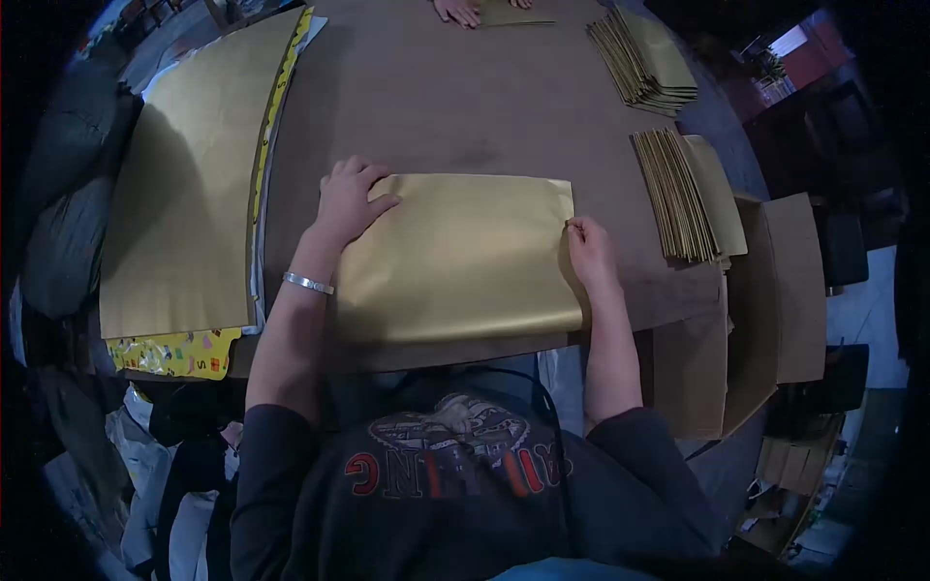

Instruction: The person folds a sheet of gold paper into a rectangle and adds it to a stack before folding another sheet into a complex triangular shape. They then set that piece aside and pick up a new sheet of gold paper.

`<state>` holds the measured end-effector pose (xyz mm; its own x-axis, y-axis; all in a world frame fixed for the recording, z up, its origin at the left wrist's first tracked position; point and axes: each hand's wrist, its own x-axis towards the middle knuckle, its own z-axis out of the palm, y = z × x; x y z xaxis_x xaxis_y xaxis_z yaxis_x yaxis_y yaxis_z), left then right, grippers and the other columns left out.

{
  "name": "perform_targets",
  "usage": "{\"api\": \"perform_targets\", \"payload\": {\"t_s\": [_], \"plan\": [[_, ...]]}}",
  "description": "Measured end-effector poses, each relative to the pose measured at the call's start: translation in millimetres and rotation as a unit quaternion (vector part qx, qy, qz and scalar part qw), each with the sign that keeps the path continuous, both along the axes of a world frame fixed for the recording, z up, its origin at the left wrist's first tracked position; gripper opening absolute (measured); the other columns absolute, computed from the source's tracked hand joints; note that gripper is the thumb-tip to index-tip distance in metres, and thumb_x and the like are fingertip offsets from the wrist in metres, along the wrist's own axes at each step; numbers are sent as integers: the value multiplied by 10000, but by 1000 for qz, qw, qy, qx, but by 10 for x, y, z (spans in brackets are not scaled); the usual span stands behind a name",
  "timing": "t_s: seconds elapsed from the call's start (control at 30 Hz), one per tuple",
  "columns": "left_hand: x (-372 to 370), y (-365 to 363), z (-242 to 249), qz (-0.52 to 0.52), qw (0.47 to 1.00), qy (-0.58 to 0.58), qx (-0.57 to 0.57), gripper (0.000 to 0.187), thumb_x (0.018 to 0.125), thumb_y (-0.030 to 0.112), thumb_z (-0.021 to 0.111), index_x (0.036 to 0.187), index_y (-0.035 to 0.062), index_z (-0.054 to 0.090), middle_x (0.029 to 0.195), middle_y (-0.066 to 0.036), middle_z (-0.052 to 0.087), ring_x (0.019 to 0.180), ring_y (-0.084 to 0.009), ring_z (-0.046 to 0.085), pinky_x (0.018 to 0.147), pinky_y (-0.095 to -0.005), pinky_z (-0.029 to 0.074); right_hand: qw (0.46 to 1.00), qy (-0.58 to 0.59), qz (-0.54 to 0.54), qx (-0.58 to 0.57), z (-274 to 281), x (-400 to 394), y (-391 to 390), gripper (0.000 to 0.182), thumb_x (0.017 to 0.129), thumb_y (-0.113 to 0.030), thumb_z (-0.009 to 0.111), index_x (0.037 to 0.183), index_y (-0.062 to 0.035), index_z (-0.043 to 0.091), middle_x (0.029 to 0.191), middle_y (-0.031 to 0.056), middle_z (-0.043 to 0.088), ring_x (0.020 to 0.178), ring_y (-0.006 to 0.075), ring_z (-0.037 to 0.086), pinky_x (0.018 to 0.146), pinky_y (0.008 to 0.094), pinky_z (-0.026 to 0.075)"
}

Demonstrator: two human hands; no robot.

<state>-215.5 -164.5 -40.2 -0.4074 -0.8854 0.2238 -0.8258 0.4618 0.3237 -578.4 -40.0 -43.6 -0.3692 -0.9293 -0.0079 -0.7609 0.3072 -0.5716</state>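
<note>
A sheet of gold paper [455,257] lies in front of me on the brown-covered table, its near side bent over in a rounded fold. My left hand [351,201], a silver bracelet on its wrist, rests at the sheet's far left corner with fingers spread and the thumb on the paper. At the right edge, my right hand [591,252] pinches the paper between thumb and fingers. The fingertips of that hand are partly hidden. To the left is a large stack of flat gold sheets [194,184] on yellow patterned wrapping [184,353].
Two bundles of folded gold paper, a nearer one [678,198] and a farther one [639,63], stand along the table's right side. An open cardboard box [693,373] is beside the right edge. Across the table, another person's hands [460,12] touch a gold sheet.
</note>
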Motion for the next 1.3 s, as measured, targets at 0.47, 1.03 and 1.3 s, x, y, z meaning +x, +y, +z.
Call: {"api": "perform_targets", "payload": {"t_s": [0.47, 1.03, 1.3], "plan": [[-22, 75, -69, 27, 1000, 11, 4, 394, 754, 391, 728, 1071, 169, 653, 1139, -40, 556, 1137, -253, 481, 918, -475, 390, 917, 237, 308, 90, 224, 720, -417, 550, 938, -461, 450, 1353, -100, 466, 1459, 159, 353, 1399, 340, 239, 1138, 469, 229], [-183, 491, -289, -43, 999, -10, -8, 643, 877, 572, 512, 1355, 142, 495, 1493, -151, 334, 1402, -332, 269, 1121, -563, 204, 925, 254, 265, 98, -66, 711, -458, 653, 963, -510, 365, 1492, -143, 259, 1578, 134, 108, 1462, 320, 40, 1148, 567, 53], [-122, 439, -275, -38, 996, -67, -33, 660, 887, 594, 474, 1382, 156, 468, 1512, -140, 313, 1407, -335, 265, 1123, -558, 200, 916, 242, 311, 81, 7, 1207, -392, 664, 960, -472, 389, 1465, -55, 282, 1563, 179, 137, 1457, 337, 63, 1146, 569, 81]]}}
